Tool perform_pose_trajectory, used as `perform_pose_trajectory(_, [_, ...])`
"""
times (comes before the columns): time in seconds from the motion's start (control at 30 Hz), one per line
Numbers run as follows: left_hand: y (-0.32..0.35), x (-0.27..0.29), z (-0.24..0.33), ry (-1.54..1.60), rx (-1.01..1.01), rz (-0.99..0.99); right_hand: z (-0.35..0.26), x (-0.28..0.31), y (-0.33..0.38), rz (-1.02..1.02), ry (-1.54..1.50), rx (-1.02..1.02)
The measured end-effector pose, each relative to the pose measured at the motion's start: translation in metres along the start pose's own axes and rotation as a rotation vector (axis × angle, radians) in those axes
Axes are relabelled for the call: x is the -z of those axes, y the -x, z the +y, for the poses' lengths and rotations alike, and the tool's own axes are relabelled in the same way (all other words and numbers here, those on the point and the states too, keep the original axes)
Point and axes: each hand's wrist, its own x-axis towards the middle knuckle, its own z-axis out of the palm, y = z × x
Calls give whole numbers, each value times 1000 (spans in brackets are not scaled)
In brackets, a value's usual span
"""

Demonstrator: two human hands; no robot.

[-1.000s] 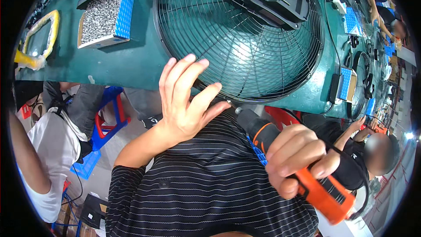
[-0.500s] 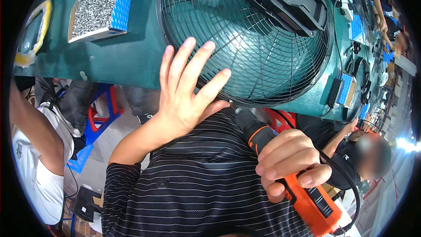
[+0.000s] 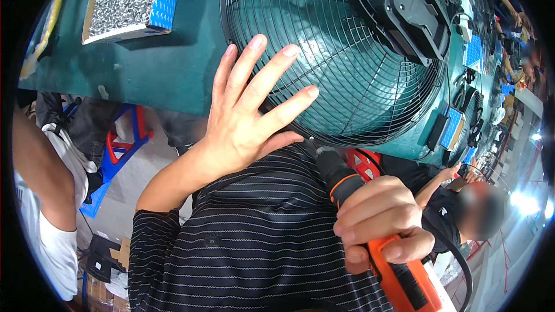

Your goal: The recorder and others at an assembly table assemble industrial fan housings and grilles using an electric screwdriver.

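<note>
A round black wire fan guard (image 3: 341, 75) lies on the green table, with a black plastic bracket (image 3: 413, 20) across its upper right. My left hand (image 3: 240, 110) rests at the guard's near left rim, fingers spread over the wires, thumb stretched toward the near edge. My right hand (image 3: 381, 222) grips an orange and black electric screwdriver (image 3: 399, 289). Its tip points up and left to the near rim, close to my left thumb. A small shiny screw (image 3: 312, 139) shows at that tip; whether it touches the rim I cannot tell.
An open box of screws (image 3: 130, 0) stands on the green table (image 3: 173, 72), left of the guard. A yellow roll (image 3: 46, 29) lies farther left. Blue-white boxes (image 3: 451, 127) and other fan parts line the right. People sit on both sides; a black cable (image 3: 457, 242) trails from the screwdriver.
The guard and bracket have shifted slightly right in the picture, and the screw box slightly up. My left hand keeps its spread at the rim; my right hand still holds the screwdriver to it.
</note>
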Motion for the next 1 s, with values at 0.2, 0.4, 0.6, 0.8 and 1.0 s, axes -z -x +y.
perform_pose_trajectory(0.2, [1, -2, -2, 32, 4, 27, 6, 3, -13, -66, -91, -61])
perform_pose_trajectory(0.4, [1, -1, -4, 49, -14, 16, 17, 9, -38, -400, -260, -78])
perform_pose_trajectory(0.6, [2, 3, -5, 50, -43, 10, 29, 39, -54, -541, -534, -132])
perform_pose_trajectory(0.8, [-24, 19, -16, 201, 115, 256, -14, 99, 4, 157, -627, -87])
perform_pose_trajectory(1.0, [-98, 13, -57, 693, 374, 409, -20, 135, 81, 907, 118, -672])
